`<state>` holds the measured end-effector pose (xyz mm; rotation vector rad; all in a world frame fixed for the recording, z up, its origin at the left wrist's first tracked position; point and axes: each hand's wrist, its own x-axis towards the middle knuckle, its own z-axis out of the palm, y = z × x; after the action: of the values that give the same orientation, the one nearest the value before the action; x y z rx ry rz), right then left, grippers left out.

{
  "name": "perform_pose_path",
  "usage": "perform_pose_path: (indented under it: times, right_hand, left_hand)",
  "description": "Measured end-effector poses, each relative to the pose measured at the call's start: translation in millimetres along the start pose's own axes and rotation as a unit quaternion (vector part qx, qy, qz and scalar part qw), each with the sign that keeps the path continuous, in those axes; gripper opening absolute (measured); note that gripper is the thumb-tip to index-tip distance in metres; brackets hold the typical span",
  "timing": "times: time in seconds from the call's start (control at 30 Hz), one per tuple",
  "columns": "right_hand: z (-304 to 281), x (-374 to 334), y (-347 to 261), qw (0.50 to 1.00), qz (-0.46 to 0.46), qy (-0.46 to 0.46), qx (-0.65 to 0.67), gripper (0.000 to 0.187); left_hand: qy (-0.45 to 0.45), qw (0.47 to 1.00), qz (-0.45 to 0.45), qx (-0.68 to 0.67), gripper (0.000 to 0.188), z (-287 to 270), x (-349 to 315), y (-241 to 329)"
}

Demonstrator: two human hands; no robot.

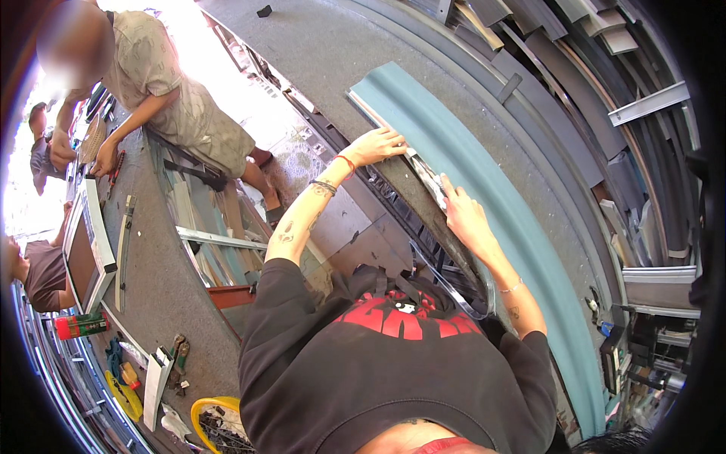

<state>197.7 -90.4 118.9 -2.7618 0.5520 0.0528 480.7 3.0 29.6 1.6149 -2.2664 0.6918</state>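
A long teal panel point(491, 174) with lengthwise ridges lies on the grey workbench in front of me and curves down along my right side. My left hand point(378, 147) has its fingers closed at the panel's near edge, where a pale strip point(368, 110) runs. Further along that edge is my right hand point(465, 218), its forefinger pressed along a narrow whitish-grey piece point(429, 180). The other fingers are curled under and partly hidden. What kind of piece this is I cannot make out.
Racks of metal and plastic profiles point(560, 113) fill the right side. On the left bench point(162, 295) are a white-edged frame point(97, 246), pliers point(180, 352), a red-and-green can point(81, 325) and a yellow-rimmed container point(198, 412). Another person point(151, 83) works there; a second is partly seen.
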Motion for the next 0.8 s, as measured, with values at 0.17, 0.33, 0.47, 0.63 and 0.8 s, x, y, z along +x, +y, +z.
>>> perform_pose_path:
  times: [0.17,0.33,0.47,0.63,0.8]
  right_hand:
    - [6.6,0.7,-7.0,0.999,0.015,-0.02,-0.029,0.053]
    - [-2.2,3.8,4.7,0.999,-0.035,-0.02,-0.022,0.052]
    - [-11.8,-7.0,16.5,0.996,-0.086,0.006,-0.029,0.05]
    - [-19.5,-41.6,21.5,0.997,-0.056,-0.017,-0.058,0.05]
    - [-29.8,-82.7,28.3,0.994,-0.035,-0.037,-0.094,0.051]
  left_hand:
    - [-0.01,1.0,-0.01,-0.011,0.033,-3.5,0.6,3.2]
    - [-0.028,0.999,-0.025,-0.017,0.032,-2.7,1.5,4.2]
    - [-0.053,0.997,-0.04,-0.032,0.033,-2.1,0.9,5.3]
    - [-0.079,0.994,-0.064,-0.038,0.037,-1.7,0.5,7.6]
    - [-0.054,0.996,-0.059,-0.04,0.037,-3.1,0.4,8.9]
